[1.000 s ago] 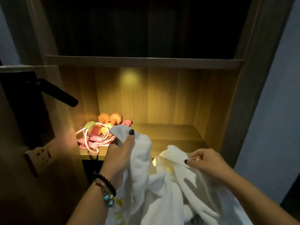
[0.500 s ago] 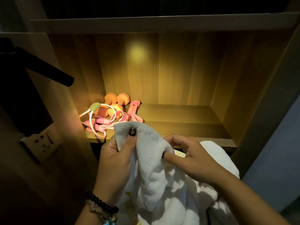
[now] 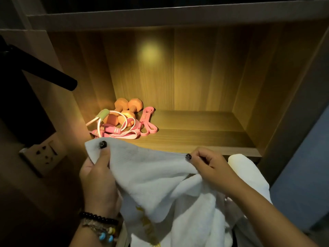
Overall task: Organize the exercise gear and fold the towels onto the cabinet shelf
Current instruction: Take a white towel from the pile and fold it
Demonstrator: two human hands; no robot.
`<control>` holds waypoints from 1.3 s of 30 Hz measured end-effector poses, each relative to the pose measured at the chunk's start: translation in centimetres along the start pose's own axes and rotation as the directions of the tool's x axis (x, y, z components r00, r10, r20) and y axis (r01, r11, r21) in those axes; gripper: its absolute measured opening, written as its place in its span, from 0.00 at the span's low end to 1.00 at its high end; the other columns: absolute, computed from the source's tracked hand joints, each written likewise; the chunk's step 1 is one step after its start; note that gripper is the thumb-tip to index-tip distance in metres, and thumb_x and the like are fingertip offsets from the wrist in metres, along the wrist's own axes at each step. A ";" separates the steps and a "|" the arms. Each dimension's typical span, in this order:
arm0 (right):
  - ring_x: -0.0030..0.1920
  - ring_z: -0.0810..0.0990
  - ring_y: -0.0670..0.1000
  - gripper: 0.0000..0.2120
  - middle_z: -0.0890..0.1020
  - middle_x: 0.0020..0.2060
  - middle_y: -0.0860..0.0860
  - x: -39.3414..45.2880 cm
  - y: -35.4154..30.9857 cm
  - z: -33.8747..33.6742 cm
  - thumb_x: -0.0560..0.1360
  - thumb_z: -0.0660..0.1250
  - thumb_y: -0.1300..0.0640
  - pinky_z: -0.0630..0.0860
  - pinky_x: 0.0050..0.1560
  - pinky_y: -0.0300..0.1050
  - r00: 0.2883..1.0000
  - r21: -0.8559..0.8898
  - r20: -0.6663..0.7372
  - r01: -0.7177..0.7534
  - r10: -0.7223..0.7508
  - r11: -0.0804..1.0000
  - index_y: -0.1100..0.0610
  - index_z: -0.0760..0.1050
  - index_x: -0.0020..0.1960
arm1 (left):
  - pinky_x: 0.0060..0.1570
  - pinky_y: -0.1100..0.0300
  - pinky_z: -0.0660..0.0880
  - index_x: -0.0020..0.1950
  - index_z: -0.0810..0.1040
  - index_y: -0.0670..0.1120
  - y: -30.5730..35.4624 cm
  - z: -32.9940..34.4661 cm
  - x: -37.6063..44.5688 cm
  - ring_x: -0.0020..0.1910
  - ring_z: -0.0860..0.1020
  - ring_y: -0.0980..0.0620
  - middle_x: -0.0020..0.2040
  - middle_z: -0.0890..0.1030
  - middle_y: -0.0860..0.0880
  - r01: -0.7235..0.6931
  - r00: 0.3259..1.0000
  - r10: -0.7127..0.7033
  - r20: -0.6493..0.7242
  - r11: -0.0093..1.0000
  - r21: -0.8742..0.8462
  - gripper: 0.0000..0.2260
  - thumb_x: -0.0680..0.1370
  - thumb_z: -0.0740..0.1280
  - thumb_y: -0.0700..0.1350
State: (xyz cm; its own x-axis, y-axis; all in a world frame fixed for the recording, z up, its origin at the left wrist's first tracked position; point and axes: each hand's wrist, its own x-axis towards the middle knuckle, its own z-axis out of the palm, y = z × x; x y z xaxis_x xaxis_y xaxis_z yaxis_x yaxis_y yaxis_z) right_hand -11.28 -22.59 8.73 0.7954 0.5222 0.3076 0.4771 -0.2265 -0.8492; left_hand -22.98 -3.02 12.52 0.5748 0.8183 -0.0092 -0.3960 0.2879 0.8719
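A white towel [image 3: 156, 177] hangs stretched between my hands just in front of the lit wooden cabinet shelf [image 3: 199, 138]. My left hand [image 3: 98, 177] pinches its left top corner, thumb on top. My right hand [image 3: 206, 164] pinches the top edge further right. The rest of the towel bunches below my right forearm. At the shelf's back left lie two orange dumbbells [image 3: 124, 111], a pink skipping rope with a green handle [image 3: 110, 125] and a pink resistance band [image 3: 147, 122].
The shelf's right half is bare wood. An upper shelf board [image 3: 178, 16] runs overhead. A black handle [image 3: 44, 72] juts out at the left, above a wall socket [image 3: 44, 154]. A grey-blue wall [image 3: 302, 168] stands to the right.
My right hand has slid right along the towel's top edge, spreading it out between both hands. The view has moved closer to the shelf.
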 end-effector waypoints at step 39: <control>0.26 0.63 0.58 0.31 0.69 0.24 0.64 2.1 -12.6 -6.9 0.75 0.63 0.42 0.60 0.28 0.50 0.931 -0.099 -0.210 0.284 -0.299 0.954 0.69 0.72 0.30 | 0.42 0.54 0.77 0.45 0.81 0.50 3.2 10.6 -0.6 0.42 0.81 0.54 0.40 0.83 0.53 -0.769 0.364 0.131 0.922 0.600 0.218 0.05 0.73 0.73 0.49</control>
State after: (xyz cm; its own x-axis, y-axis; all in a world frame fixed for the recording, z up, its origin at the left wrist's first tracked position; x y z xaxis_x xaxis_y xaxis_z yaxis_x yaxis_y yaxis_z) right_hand -13.03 -24.30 23.02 0.6760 0.3808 0.6308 0.7182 -0.1491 -0.6797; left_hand -16.98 -7.88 20.51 0.8176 -0.1234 0.5624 -0.5237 -0.5651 0.6374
